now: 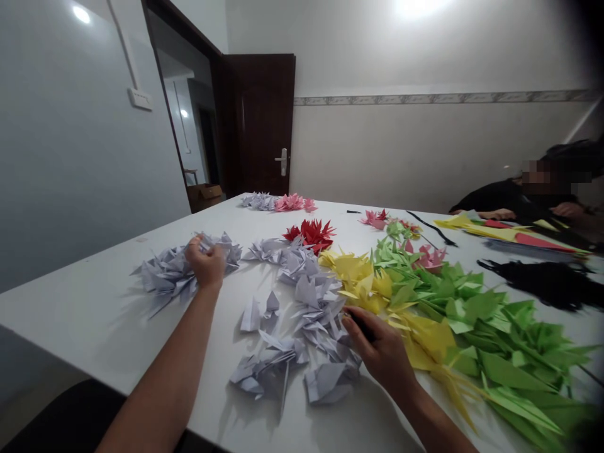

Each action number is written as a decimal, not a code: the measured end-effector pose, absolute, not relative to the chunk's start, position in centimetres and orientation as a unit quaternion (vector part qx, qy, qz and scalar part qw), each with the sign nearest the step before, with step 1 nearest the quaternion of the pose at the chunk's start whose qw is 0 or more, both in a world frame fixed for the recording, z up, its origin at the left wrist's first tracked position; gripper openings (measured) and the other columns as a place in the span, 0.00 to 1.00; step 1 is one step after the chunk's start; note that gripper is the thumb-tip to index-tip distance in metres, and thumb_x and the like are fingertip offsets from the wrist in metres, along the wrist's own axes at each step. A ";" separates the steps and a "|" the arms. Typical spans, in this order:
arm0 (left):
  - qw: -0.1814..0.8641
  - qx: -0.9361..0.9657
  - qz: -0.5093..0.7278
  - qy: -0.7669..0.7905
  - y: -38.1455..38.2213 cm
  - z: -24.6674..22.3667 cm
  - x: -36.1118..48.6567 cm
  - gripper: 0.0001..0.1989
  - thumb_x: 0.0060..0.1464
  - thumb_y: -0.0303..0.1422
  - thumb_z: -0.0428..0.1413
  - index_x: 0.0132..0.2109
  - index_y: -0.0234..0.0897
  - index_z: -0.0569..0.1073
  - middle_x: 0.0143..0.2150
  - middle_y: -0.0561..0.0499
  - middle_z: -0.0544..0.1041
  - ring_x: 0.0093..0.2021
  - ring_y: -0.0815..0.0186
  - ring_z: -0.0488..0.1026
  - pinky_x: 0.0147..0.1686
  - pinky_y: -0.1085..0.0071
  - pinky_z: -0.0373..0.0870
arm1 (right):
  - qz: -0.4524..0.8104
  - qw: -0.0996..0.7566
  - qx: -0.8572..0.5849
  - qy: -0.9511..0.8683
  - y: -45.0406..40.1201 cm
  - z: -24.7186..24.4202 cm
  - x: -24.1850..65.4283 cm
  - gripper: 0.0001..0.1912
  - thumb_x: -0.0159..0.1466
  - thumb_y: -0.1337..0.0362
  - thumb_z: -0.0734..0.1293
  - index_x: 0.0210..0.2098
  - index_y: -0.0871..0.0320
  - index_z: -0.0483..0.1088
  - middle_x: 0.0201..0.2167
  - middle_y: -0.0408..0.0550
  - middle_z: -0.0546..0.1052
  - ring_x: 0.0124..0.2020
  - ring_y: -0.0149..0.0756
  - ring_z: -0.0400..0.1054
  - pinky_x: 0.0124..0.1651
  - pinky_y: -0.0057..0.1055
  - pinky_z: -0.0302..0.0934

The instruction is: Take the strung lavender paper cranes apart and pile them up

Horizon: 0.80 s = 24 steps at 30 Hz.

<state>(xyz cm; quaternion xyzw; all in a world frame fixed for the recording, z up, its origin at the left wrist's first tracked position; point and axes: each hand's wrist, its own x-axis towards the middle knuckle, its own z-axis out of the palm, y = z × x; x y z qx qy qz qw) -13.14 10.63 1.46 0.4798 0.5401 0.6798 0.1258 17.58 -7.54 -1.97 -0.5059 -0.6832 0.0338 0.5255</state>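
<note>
My left hand (pixel 206 261) is at the left pile of pale grey-lilac folded paper cranes (pixel 163 277), its fingers curled on a paper crane at the pile's right part. The fingertips are partly hidden by the paper and slightly blurred. My right hand (pixel 382 346) has thumb and forefinger pinched together at the edge of the middle row of pale paper cranes (pixel 314 289). What it holds is hidden; a dark patch shows inside its curled fingers. Several loose pale cranes (pixel 268 365) lie between my forearms. Yellow paper cranes (pixel 358 274) border my right hand.
Green cranes (pixel 472 308) spread over the right of the white table (pixel 94 314). Red cranes (pixel 311 236) sit mid-table; pink ones (pixel 290 202) lie at the far end. Black cords (pixel 538 280) and coloured paper sheets (pixel 519 236) lie near a person (pixel 500 195) at right.
</note>
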 end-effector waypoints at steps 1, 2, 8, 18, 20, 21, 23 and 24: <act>0.081 0.499 0.672 0.541 10.7 1.2 -12.5 0.23 0.48 0.27 0.51 0.54 0.36 0.60 0.47 0.44 0.68 0.40 0.64 0.71 0.38 0.69 0.69 | 0.035 0.526 -0.508 -0.681 -7.5 -2.0 17.6 0.12 0.61 0.59 0.64 0.38 0.58 0.75 0.32 0.51 0.80 0.31 0.40 0.75 0.35 0.33 0.71; 0.066 0.532 0.650 0.539 10.7 0.8 -11.7 0.20 0.49 0.28 0.51 0.51 0.36 0.64 0.47 0.44 0.69 0.40 0.64 0.71 0.39 0.68 0.70 | 0.036 0.529 -0.509 -0.678 -7.5 -2.0 17.5 0.12 0.61 0.59 0.64 0.38 0.58 0.75 0.32 0.51 0.80 0.31 0.40 0.75 0.35 0.33 0.70; 0.127 0.629 0.544 0.541 12.4 -1.4 -7.6 0.13 0.41 0.30 0.57 0.38 0.34 0.72 0.47 0.42 0.71 0.54 0.54 0.64 0.58 0.58 0.57 | 0.050 0.532 -0.509 -0.675 -7.4 -1.8 17.4 0.11 0.60 0.60 0.64 0.38 0.58 0.75 0.33 0.51 0.80 0.33 0.39 0.75 0.36 0.33 0.70; 0.187 0.610 0.537 0.552 13.6 -2.5 -7.9 0.14 0.46 0.32 0.55 0.41 0.33 0.72 0.50 0.41 0.73 0.55 0.54 0.66 0.56 0.59 0.60 | 0.055 0.530 -0.507 -0.677 -7.3 -1.8 17.2 0.11 0.61 0.62 0.64 0.39 0.59 0.74 0.34 0.51 0.80 0.35 0.37 0.75 0.38 0.31 0.69; 0.184 0.598 0.567 0.535 12.4 -1.6 -7.2 0.16 0.49 0.34 0.53 0.45 0.33 0.72 0.52 0.41 0.72 0.55 0.56 0.66 0.54 0.62 0.63 | 0.057 0.545 -0.500 -0.671 -7.4 -1.7 17.2 0.12 0.62 0.62 0.63 0.41 0.58 0.74 0.36 0.51 0.80 0.37 0.38 0.75 0.40 0.32 0.69; 0.207 0.586 0.601 0.502 11.5 -1.0 -6.6 0.17 0.50 0.35 0.54 0.47 0.33 0.72 0.52 0.42 0.73 0.54 0.57 0.68 0.51 0.64 0.65 | 0.055 0.551 -0.496 -0.669 -7.4 -1.7 17.1 0.12 0.62 0.62 0.63 0.42 0.58 0.74 0.36 0.51 0.79 0.37 0.38 0.75 0.40 0.32 0.69; 0.292 0.552 0.655 0.425 9.4 0.5 -5.0 0.18 0.48 0.36 0.57 0.46 0.34 0.74 0.48 0.44 0.75 0.50 0.60 0.71 0.46 0.67 0.69 | 0.052 0.558 -0.494 -0.665 -7.5 -1.5 17.1 0.12 0.62 0.62 0.63 0.42 0.57 0.74 0.37 0.51 0.79 0.38 0.38 0.74 0.41 0.32 0.69; 0.349 0.529 0.665 0.394 8.1 1.3 -4.1 0.17 0.46 0.36 0.59 0.44 0.34 0.75 0.46 0.45 0.76 0.46 0.62 0.72 0.43 0.69 0.70 | 0.050 0.559 -0.494 -0.664 -7.6 -1.4 17.0 0.12 0.62 0.62 0.63 0.42 0.58 0.74 0.37 0.51 0.79 0.38 0.38 0.74 0.41 0.32 0.69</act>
